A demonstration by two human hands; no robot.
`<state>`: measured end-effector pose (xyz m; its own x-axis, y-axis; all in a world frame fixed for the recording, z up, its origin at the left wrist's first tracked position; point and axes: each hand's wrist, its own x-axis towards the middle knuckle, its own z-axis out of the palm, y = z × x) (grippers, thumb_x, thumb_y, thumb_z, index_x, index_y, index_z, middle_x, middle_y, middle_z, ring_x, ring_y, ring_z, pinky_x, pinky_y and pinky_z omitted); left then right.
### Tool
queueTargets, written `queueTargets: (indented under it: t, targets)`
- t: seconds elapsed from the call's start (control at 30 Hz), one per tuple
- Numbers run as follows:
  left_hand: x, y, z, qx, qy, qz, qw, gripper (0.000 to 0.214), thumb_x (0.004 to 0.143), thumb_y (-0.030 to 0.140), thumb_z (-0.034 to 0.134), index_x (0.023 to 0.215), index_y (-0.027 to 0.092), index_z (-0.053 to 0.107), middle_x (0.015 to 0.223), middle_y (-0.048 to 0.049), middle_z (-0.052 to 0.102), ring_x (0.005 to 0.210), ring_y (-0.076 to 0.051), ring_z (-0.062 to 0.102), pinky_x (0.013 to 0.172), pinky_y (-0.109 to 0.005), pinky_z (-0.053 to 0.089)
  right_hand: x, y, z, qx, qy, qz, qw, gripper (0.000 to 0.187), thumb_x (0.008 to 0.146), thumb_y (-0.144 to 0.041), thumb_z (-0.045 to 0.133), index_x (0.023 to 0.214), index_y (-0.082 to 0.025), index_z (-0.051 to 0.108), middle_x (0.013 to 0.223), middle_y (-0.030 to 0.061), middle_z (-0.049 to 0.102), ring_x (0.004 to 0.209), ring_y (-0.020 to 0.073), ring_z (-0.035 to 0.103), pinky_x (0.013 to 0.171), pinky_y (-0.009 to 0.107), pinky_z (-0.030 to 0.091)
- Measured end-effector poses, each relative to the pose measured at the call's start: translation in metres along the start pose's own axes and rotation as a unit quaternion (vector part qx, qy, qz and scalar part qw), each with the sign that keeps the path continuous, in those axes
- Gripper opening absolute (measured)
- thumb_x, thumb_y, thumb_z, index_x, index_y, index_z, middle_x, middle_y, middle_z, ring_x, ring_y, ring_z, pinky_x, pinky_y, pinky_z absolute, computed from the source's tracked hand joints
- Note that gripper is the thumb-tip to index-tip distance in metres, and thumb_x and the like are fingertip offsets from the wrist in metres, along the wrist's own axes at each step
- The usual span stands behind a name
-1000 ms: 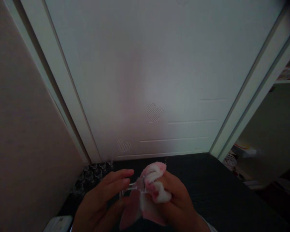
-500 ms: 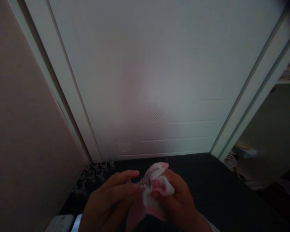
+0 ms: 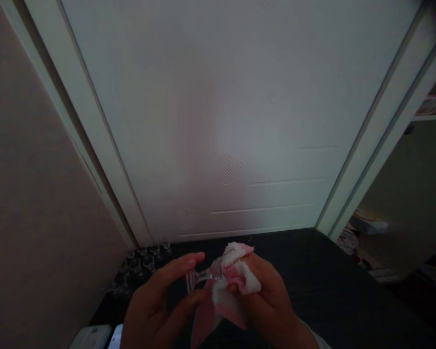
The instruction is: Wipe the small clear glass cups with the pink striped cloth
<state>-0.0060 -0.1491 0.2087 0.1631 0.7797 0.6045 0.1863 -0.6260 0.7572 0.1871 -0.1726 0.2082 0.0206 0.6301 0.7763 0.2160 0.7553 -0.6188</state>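
Small glass (image 3: 205,275) sits between the hands above the dark table (image 3: 319,276), long axis near level, slightly raised rightward, foot to the left, bowl end into the cloth (image 3: 252,281). Right hand (image 3: 271,293) clenches cloth at the bowl; left hand (image 3: 154,300) brackets the foot, pinch firmness cannot be told. Step judged wiping; next move calls for a steadied foot.

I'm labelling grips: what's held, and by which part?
Left hand: a clear glass, by its foot. Right hand: a pink-and-white cloth, bunched against the glass's bowl.
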Motion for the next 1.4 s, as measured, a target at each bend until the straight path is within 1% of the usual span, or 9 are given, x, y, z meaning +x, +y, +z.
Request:
queueTargets:
  t: [0.1,0.23,0.37,0.47,0.6,0.7,0.93,1.1,1.4]
  targets:
    - [-0.001,-0.003,-0.002,0.017,0.002,-0.016,1.0,0.029,0.081,0.037,0.08,0.11,0.041,0.077,0.108,0.0043,0.082,0.097,-0.017,0.077,0.088,-0.019,0.058,0.0,0.0,-0.001,-0.009,-0.005,-0.008,1.0,0.019,0.095,-0.028,0.059,0.086,-0.024,0.075,0.08,0.0026,0.08,0.071,0.0183,0.073,0.067,0.026,0.057]
    - [-0.001,-0.004,0.002,0.02,-0.007,0.004,1.0,0.029,0.081,0.048,0.078,0.109,0.038,0.079,0.105,0.0016,0.083,0.093,-0.019,0.078,0.085,-0.022,0.06,0.0,-0.001,-0.003,-0.035,-0.01,0.0,0.999,0.022,0.095,-0.034,0.06,0.08,-0.022,0.072,0.073,0.003,0.078,0.063,0.0181,0.07,0.06,0.026,0.054]
    - [-0.004,0.005,0.012,-0.002,0.028,-0.06,0.998,0.034,0.076,0.063,0.075,0.099,0.039,0.081,0.102,0.0021,0.083,0.094,-0.021,0.075,0.092,-0.028,0.056,0.0,-0.001,-0.005,-0.018,-0.005,0.035,0.999,0.025,0.092,-0.037,0.063,0.073,-0.022,0.068,0.064,0.0011,0.071,0.057,0.0168,0.064,0.053,0.025,0.049]
    - [-0.004,0.011,0.017,-0.012,0.032,-0.091,0.995,0.04,0.073,0.068,0.074,0.098,0.038,0.082,0.1,0.0007,0.083,0.092,-0.021,0.073,0.088,-0.028,0.055,-0.003,0.002,-0.004,0.028,0.005,0.076,0.997,0.02,0.089,-0.034,0.067,0.073,-0.022,0.064,0.065,-0.0006,0.066,0.056,0.0147,0.059,0.05,0.023,0.043]
    - [-0.003,0.011,0.019,-0.005,0.032,-0.1,0.994,0.046,0.072,0.069,0.074,0.101,0.034,0.082,0.1,-0.0031,0.082,0.092,-0.023,0.072,0.085,-0.031,0.054,-0.009,0.007,-0.002,0.081,0.015,0.133,0.988,0.015,0.085,-0.031,0.071,0.077,-0.022,0.062,0.068,-0.0027,0.062,0.055,0.012,0.053,0.049,0.021,0.04]
    - [-0.002,0.009,0.02,-0.003,0.031,-0.099,0.995,0.047,0.073,0.069,0.073,0.101,0.031,0.082,0.102,-0.0053,0.081,0.093,-0.025,0.071,0.086,-0.034,0.054,-0.009,0.009,0.0,0.084,0.024,0.145,0.986,0.016,0.085,-0.033,0.071,0.078,-0.022,0.061,0.067,-0.0031,0.061,0.053,0.012,0.053,0.05,0.021,0.042]
    - [-0.003,0.009,0.02,-0.007,0.034,-0.098,0.995,0.044,0.075,0.067,0.074,0.101,0.033,0.081,0.102,-0.0033,0.081,0.09,-0.024,0.071,0.088,-0.033,0.053,-0.002,0.004,-0.002,-0.017,0.013,0.049,0.999,0.012,0.09,-0.027,0.064,0.081,-0.022,0.069,0.072,0.0018,0.072,0.062,0.0173,0.065,0.056,0.025,0.049]
    - [-0.003,0.007,0.02,0.001,0.041,-0.092,0.995,0.043,0.077,0.066,0.072,0.102,0.031,0.081,0.104,-0.0045,0.081,0.095,-0.025,0.071,0.088,-0.033,0.054,0.0,0.002,-0.004,-0.033,0.005,0.028,0.999,0.013,0.092,-0.026,0.061,0.082,-0.021,0.069,0.072,0.0022,0.074,0.062,0.0171,0.066,0.056,0.025,0.049]
    - [-0.003,0.004,0.019,0.008,0.038,-0.079,0.996,0.042,0.079,0.064,0.071,0.104,0.031,0.08,0.105,-0.0041,0.081,0.088,-0.023,0.071,0.092,-0.033,0.054,-0.008,0.009,0.001,0.044,0.006,0.112,0.993,0.019,0.09,-0.034,0.065,0.076,-0.023,0.059,0.068,-0.0012,0.063,0.056,0.0136,0.056,0.05,0.022,0.043]
